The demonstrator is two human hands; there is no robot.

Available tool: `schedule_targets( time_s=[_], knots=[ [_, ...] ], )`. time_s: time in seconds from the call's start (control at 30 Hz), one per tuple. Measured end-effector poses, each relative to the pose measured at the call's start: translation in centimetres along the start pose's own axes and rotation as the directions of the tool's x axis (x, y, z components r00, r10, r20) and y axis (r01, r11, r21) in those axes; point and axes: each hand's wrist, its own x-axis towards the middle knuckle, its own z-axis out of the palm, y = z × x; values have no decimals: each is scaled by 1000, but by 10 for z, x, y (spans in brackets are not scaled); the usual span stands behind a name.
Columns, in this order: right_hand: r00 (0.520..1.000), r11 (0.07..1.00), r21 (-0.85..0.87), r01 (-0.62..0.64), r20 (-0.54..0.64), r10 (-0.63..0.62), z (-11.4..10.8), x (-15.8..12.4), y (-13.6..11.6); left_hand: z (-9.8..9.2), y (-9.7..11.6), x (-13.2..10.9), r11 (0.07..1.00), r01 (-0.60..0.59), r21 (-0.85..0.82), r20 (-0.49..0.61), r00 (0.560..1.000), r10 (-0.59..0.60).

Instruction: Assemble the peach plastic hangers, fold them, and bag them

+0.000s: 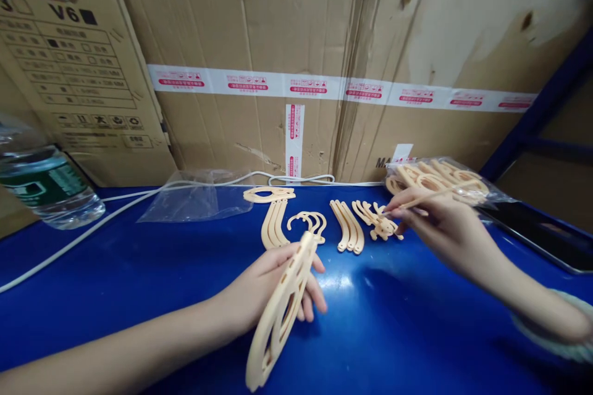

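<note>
My left hand (266,284) is closed around a long, curved pale wooden piece (280,315) with slots along its edge and cut-out openings. The piece is tilted, its narrow end pointing away from me. My right hand (442,222) pinches a thin wooden stick (424,199), fingertips just above a small heap of wooden pieces (383,225). Whether those fingers touch the heap, I cannot tell. Left of the heap lie several slim curved strips (347,226) side by side. Hook-shaped pieces (312,222) lie beyond my left hand, beside wider curved strips (275,225) and an oval piece (269,194).
A clear plastic bag of wooden parts (435,178) sits at the back right, near a dark phone-like slab (537,234). Flattened clear plastic (194,200) and a white cable (83,245) lie left. A water bottle (46,179) stands there. Cardboard boxes (241,129) wall the blue table (185,271).
</note>
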Motion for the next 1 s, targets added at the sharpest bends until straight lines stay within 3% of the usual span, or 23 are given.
schedule_targets(
  time_s=[0.07, 0.13, 0.33, 0.47, 0.7, 0.87, 1.0],
  knots=[
    [964, 976, 15, -216, 161, 211, -8, 4, 20, -1, 4, 2, 995, 11, -99, -71, 997, -19],
    [895, 930, 13, -367, 280, 348, -11, 4, 36, -2, 9, 2, 983, 31, -183, -143, 988, -58],
    [799, 858, -204, -472, 312, 514, -3, 1, 54, -7, 13, 3, 899, 33, -436, -218, 966, -141],
    [798, 832, -347, -432, 282, 532, 1, 2, 61, -10, 9, 1, 884, 1, -467, -251, 959, -133],
    [816, 846, -430, -315, 332, 472, 5, -2, 79, -9, 6, 0, 898, -54, -436, -242, 968, -60],
    [825, 824, -501, -263, 326, 462, 7, -7, 79, -7, 5, -1, 908, -57, -414, -209, 977, -34],
    [860, 792, -584, -176, 300, 413, 7, -10, 76, -7, 3, -2, 904, -74, -420, -194, 981, -10]
  ],
)
